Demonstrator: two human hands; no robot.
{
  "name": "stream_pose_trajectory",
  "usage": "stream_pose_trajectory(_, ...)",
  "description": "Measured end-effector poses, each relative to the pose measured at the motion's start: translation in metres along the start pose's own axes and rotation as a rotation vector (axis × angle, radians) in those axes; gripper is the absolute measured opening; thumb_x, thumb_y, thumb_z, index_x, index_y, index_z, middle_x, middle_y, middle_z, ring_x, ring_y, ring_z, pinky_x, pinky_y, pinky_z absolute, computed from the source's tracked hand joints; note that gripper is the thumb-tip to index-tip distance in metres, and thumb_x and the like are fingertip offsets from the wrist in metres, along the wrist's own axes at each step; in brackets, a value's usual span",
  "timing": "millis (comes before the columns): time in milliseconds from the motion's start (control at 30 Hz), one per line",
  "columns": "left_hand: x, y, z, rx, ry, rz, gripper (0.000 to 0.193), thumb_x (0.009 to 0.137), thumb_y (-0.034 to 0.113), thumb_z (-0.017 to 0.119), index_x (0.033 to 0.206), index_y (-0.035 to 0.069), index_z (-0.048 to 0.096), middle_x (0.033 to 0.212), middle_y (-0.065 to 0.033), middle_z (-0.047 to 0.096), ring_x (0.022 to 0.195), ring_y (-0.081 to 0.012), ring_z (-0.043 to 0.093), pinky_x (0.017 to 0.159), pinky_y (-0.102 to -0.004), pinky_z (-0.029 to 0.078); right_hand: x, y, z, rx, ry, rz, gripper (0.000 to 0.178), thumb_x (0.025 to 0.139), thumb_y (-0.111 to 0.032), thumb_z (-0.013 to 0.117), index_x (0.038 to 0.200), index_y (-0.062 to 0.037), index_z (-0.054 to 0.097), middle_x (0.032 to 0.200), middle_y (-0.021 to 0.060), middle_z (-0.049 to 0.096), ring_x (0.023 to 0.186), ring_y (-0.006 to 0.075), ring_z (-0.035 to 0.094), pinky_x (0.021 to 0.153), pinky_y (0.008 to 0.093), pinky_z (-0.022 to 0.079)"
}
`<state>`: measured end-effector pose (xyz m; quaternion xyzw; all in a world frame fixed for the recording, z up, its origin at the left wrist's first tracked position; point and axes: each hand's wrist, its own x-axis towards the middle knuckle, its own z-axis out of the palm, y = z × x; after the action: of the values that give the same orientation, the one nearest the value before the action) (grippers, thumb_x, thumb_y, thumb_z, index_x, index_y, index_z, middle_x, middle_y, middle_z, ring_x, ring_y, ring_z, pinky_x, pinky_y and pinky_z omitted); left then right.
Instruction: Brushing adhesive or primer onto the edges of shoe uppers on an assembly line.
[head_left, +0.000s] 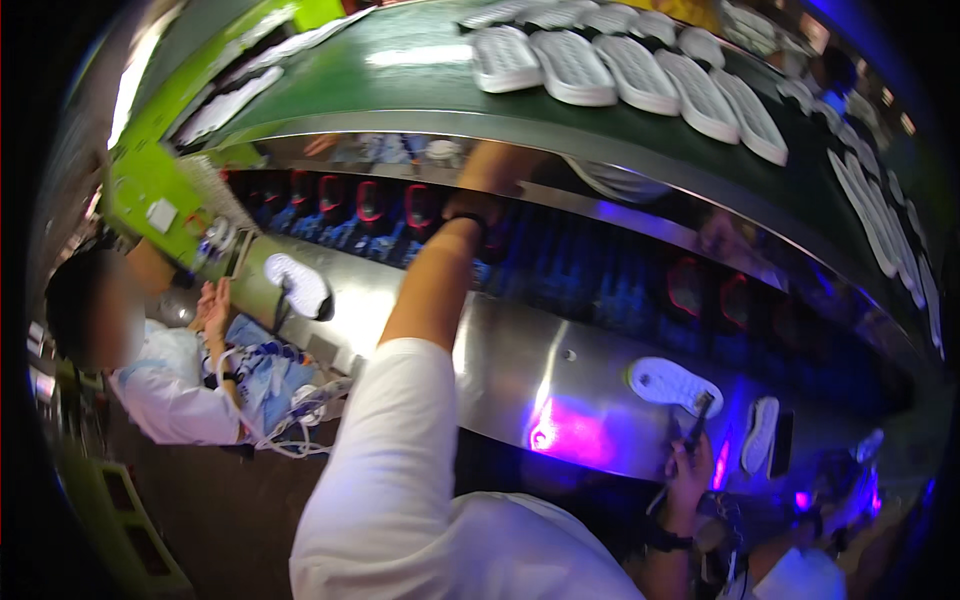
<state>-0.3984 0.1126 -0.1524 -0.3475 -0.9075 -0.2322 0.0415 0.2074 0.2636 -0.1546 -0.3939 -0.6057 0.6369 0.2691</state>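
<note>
My left arm stretches far forward under the edge of the green upper belt (pixel 400 100). My left hand (pixel 484 208) reaches the dark lower level, where dark items with red oval outlines (pixel 418 205) stand in a row. Its fingers are blurred and hidden, so their grip does not show. Low on the right, my right hand (pixel 690 470) closes round a dark brush-like tool (pixel 697 425). The tool's tip lies over the end of a white shoe sole (pixel 665 383) on the metal bench (pixel 510 350).
To the left sits a person in a white shirt (pixel 180 400), hands raised near another white sole (pixel 290 278). White soles (pixel 640 75) line the upper belt. Right of my tool lie another sole (pixel 760 435) and a black flat object (pixel 782 443). Purple light reflects off the bench.
</note>
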Motion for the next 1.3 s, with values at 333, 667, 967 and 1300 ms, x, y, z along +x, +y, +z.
stream_pose_trajectory(333, 0.019, 0.159, 0.054, -0.134, 0.077, 0.505, 0.051, 0.087, 0.041, 0.058, 0.128, 0.011, 0.061, 0.123, -0.0175, 0.065, 0.124, -0.0316, 0.057, 0.108, -0.0442, 0.043, 0.007, -0.011, 0.004, 0.078, -0.035, 0.000, 0.041, 0.092, 0.002, 0.062, 0.133, 0.0025, 0.053, 0.087, 0.0035, 0.062, 0.054, 0.0063, 0.051, 0.046, 0.0209, 0.039)
stream_pose_trajectory(667, 0.001, 0.335, 0.100, 0.044, -0.452, -0.066, 0.068, 0.093, 0.064, 0.037, 0.138, 0.017, 0.056, 0.142, -0.0129, 0.056, 0.134, -0.0307, 0.050, 0.109, -0.0434, 0.041, -0.002, -0.012, 0.006, 0.123, -0.059, 0.056, 0.044, 0.093, 0.005, 0.059, 0.136, 0.0002, 0.053, 0.075, -0.0017, 0.056, 0.054, 0.0050, 0.049, 0.048, 0.0211, 0.040)
stream_pose_trajectory(967, 0.011, 0.243, 0.080, 0.021, -0.418, 0.268, 0.062, 0.087, 0.057, 0.058, 0.126, 0.010, 0.065, 0.124, -0.0185, 0.066, 0.118, -0.0346, 0.061, 0.099, -0.0455, 0.049, 0.004, -0.002, -0.010, -0.089, -0.127, -0.139, 0.043, 0.093, -0.001, 0.061, 0.136, 0.0003, 0.054, 0.076, -0.0013, 0.056, 0.061, 0.0043, 0.050, 0.053, 0.0231, 0.043)
stream_pose_trajectory(1300, 0.026, 0.275, 0.127, 0.305, -0.420, 0.694, 0.058, 0.095, 0.050, 0.050, 0.137, 0.011, 0.056, 0.134, -0.0208, 0.059, 0.120, -0.0377, 0.059, 0.103, -0.0471, 0.046, 0.007, 0.004, -0.011, 0.080, -0.088, -0.052, 0.047, 0.091, 0.001, 0.061, 0.136, -0.0036, 0.056, 0.077, -0.0010, 0.059, 0.063, 0.0051, 0.054, 0.058, 0.0241, 0.048)
